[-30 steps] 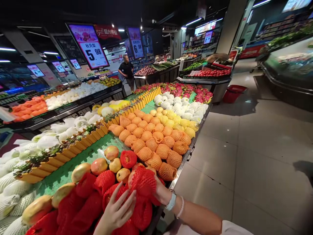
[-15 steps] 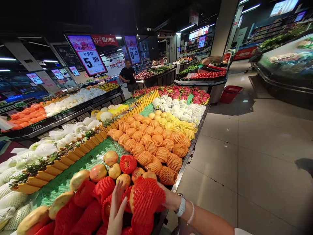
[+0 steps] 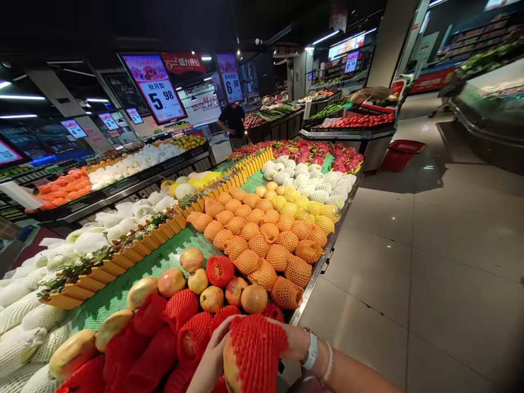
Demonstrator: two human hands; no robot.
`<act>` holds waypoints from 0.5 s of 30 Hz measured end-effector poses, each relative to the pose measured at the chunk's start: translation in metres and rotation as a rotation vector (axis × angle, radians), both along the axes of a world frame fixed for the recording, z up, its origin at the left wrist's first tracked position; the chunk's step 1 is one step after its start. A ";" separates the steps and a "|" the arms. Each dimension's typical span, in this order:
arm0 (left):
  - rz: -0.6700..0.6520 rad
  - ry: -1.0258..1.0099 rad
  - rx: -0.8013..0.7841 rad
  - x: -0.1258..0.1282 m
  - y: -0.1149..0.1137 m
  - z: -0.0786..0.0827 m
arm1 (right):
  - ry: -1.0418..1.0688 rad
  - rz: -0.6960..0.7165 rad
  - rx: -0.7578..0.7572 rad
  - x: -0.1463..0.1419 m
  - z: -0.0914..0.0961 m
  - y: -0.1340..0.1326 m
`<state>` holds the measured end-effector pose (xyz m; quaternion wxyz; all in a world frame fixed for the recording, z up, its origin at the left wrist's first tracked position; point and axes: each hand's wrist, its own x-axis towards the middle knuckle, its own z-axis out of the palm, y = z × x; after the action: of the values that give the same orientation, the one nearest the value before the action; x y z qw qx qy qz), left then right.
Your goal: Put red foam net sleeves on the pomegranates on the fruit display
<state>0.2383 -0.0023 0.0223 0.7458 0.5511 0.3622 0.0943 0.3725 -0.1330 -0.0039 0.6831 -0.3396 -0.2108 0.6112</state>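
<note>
Close in front of me, my left hand (image 3: 215, 349) curls around the left side of a large yellow-skinned fruit, which looks like a mango (image 3: 231, 367). A red foam net (image 3: 258, 349) covers much of it. On the other side my right hand (image 3: 292, 339) grips the net and fruit, its fingertips hidden behind the red foam. Below and left lies a pile of fruit in red foam nets (image 3: 143, 355). Bare pomegranates (image 3: 254, 298) sit just beyond my hands, and bare mangoes (image 3: 72, 353) line the pile's left edge.
Orange-netted fruit (image 3: 249, 232) fills the stand ahead, with yellow-netted (image 3: 305, 207) and white-netted fruit (image 3: 315, 183) behind. A low yellow fence (image 3: 123, 261) divides the display. Along the right runs the stand's metal edge (image 3: 317, 278). A person (image 3: 232, 123) stands farther back near a red basket (image 3: 403, 154).
My left hand has gone from spread fingers beside the netted fruit to holding it. The fruit is lower and turned, showing more yellow skin. The view has shifted slightly left.
</note>
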 end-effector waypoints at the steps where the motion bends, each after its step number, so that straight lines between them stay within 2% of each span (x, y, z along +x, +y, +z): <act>1: 0.036 0.023 -0.006 0.000 -0.001 0.000 | 0.071 0.018 -0.035 0.000 0.000 -0.001; 3: 0.104 0.054 0.001 -0.002 -0.003 -0.005 | 0.170 0.058 -0.099 0.001 0.005 -0.005; 6: 0.149 0.028 0.074 -0.006 -0.006 -0.018 | 0.130 0.069 -0.105 0.005 0.016 -0.010; 8: 0.149 -0.044 0.176 -0.010 -0.007 -0.023 | 0.098 0.050 -0.087 0.008 0.022 -0.013; 10: 0.120 -0.096 0.314 -0.012 -0.006 -0.019 | 0.075 0.014 -0.076 0.008 0.024 -0.013; 12: 0.062 -0.092 0.440 -0.014 -0.002 -0.009 | 0.059 -0.014 -0.066 0.007 0.026 -0.013; 15: -0.005 -0.071 0.511 -0.016 0.007 0.008 | -0.007 -0.021 -0.022 0.004 0.031 -0.011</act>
<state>0.2224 0.0044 0.0306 0.5947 0.7189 0.2988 0.2004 0.3768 -0.1435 0.0268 0.6850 -0.3515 -0.2028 0.6051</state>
